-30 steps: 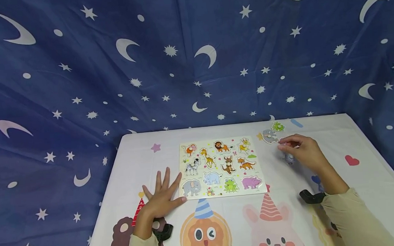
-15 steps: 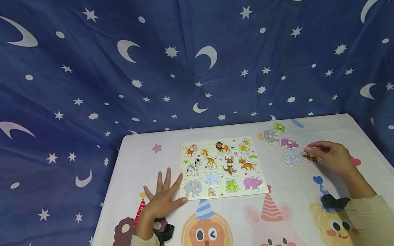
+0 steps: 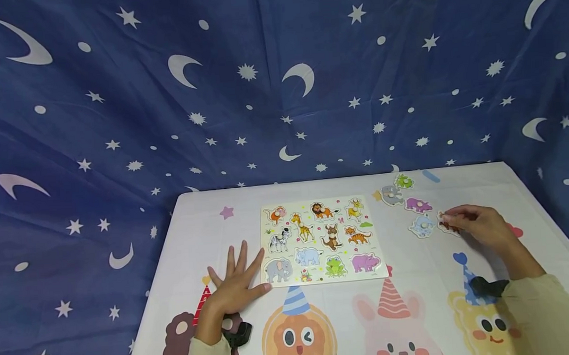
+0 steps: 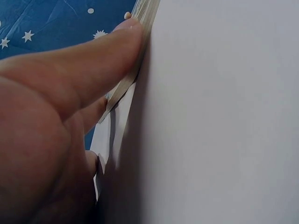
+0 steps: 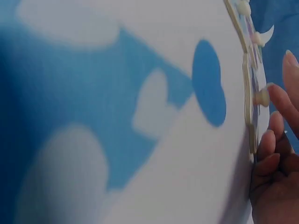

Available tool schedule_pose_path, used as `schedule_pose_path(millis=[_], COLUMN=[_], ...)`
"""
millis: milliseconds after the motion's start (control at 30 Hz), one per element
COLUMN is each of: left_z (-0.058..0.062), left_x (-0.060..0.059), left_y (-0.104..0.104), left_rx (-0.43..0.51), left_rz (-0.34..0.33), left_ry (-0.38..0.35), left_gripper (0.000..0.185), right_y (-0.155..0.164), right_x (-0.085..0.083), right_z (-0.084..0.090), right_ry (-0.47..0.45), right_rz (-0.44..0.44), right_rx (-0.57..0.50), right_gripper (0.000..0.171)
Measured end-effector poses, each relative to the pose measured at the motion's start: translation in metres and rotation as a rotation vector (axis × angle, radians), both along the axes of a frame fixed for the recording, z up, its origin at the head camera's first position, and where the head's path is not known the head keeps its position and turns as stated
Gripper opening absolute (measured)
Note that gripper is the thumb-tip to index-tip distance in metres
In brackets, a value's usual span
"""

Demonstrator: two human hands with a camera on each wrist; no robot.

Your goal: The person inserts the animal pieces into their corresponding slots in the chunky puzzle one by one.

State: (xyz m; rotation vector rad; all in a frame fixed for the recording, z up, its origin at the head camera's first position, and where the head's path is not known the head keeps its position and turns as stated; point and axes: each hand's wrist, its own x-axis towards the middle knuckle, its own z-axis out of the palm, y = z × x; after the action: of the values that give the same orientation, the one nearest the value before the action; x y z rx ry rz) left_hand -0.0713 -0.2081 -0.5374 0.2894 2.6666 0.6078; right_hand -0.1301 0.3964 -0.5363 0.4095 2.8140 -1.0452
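Loose animal pieces [image 3: 412,206] lie right of the puzzle board [image 3: 321,240] on the table [image 3: 413,278].

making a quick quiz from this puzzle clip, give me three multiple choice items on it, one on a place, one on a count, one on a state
1. Where do the loose animal pieces lie?
A. right of the puzzle board
B. left of the board
C. on top of the board

2. How many loose pieces lie fully clear of the right hand?
A. one
B. four
C. seven

3. How is the left hand?
A. curled in a fist
B. holding a piece
C. flat, fingers spread

Answers:
1. A: the green piece, grey piece, purple piece and pale blue piece sit on the table, right of the puzzle board.
2. B: those four lie free, while the right hand pinches a fifth, orange-brown piece.
3. C: the left hand rests flat on the table, its fingers spread, thumb at the board's corner.
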Motion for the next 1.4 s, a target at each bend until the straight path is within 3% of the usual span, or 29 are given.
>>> schedule_pose_path(millis=[600, 933, 1400], left_z=[0.000, -0.001, -0.003], left_x=[0.001, 0.000, 0.000], left_y=[0.000, 0.001, 0.001], left_rx=[0.014, 0.008, 0.009], left_rz=[0.018, 0.011, 0.013], left_ry=[0.002, 0.008, 0.024], left_gripper=[0.087, 0.087, 0.087], right_y=[0.013, 0.010, 0.007], right_x=[-0.002, 0.002, 0.005], right_z=[0.000, -0.005, -0.004], right_ry=[-0.097, -0.098, -0.043], right_rz=[0.044, -0.030, -0.033], right_rx=[-0.004, -0.019, 0.055], right_gripper=[0.080, 0.083, 0.071])
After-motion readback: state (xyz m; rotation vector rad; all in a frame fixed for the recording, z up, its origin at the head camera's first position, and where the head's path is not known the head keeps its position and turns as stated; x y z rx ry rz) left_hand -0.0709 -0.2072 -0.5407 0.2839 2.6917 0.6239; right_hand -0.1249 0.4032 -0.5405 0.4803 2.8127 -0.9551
